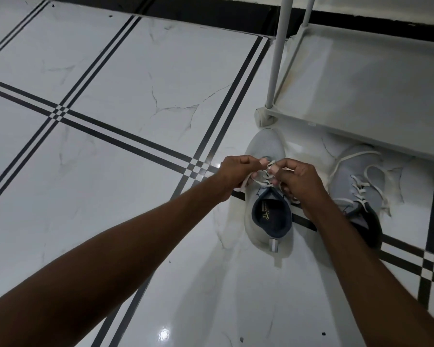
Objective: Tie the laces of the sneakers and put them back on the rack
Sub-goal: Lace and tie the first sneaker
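I am working on the near pale grey knit sneaker with the navy lining [267,216], which stands upright on the glossy white marble-look floor tiles with black stripe borders [125,116], toe pointed away from me toward the rack. That orientation puts the lacing directly under my reach. My left hand [232,175] is closed, thumb and forefinger pinching one strand of the flat off-white lace [262,181]; a loose end trails out below it toward the floor. My right hand [297,177] is likewise closed, pinching the opposite strand. The two hands meet just above the tongue, fingertips nearly touching, which I judge to be the crossing or looping stage of the knot; the knot itself is too small and too covered to confirm.

The second grey sneaker [356,186] lies to the right, near the first but apart from it, tilted onto its side. Its lace is untied, sprawled in open loops over the upper and onto the tile.

The white metal-tube shoe rack with pale shelf panels [361,78] stands just beyond both shoes, its lower shelf bare where visible. Its corner foot sits just beside the near sneaker's toe.

Assessment: first shoe in progress, second untouched, neither returned to the rack.
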{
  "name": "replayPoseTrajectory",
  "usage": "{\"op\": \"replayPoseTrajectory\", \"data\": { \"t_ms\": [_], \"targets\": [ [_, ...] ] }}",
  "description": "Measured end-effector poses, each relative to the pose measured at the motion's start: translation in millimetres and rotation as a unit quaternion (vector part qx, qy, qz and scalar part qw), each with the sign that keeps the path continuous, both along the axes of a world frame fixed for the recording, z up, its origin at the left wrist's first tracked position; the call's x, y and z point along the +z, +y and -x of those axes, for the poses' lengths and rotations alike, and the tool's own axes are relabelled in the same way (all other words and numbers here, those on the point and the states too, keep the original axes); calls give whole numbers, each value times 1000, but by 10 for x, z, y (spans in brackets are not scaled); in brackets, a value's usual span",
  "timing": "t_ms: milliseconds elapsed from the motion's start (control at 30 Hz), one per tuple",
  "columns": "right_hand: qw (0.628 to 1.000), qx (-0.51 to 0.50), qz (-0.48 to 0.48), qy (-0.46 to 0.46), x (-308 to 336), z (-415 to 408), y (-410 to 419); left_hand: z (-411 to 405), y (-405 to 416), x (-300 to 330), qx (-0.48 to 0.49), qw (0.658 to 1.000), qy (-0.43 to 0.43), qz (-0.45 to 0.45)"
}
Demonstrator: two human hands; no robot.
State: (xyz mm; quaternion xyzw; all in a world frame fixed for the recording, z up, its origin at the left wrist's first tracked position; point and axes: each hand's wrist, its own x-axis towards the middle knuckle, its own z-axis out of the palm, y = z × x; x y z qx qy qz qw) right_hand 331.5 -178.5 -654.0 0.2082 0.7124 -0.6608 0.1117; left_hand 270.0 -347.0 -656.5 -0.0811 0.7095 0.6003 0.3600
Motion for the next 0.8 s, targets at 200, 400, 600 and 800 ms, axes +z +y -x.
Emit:
{"op": "replayPoseTrajectory", "data": {
  "t_ms": [200,400,600,800],
  "targets": [
    [999,49,-1,20,57,-32,43,72,21,-53,-73,996,-33,-47],
    [997,44,-35,57,59,-37,-14,102,94,-121,-58,997,-13,44],
    [997,30,-44,62,76,-20,-30,100,86,-104,-53,997,-55,1],
    [994,86,-50,41,7,2,51,77,36,-86,-58,988,-120,-80]
  ]
}}
